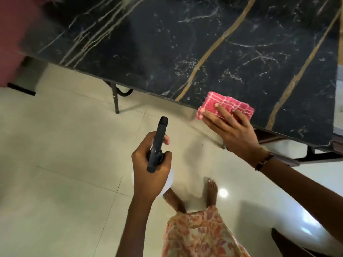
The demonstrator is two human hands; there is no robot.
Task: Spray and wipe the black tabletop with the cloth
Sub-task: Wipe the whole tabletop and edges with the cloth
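The black marble tabletop (185, 43) with gold and white veins fills the upper part of the head view. A folded pink checked cloth (225, 103) lies on its near edge. My right hand (232, 128) rests flat on the cloth with fingers spread, pressing it onto the table. My left hand (151, 169) is held over the floor, away from the table, wrapped around the black trigger head of a spray bottle (158, 143). The nozzle points toward the table. The bottle's white body is mostly hidden under my hand.
Cream floor tiles (65, 164) lie below. Dark metal table legs (116, 99) stand under the table's near edge. A pink wall (13, 34) is at the far left. My bare feet (212, 190) stand close to the table. A dark chair corner (289, 243) shows at bottom right.
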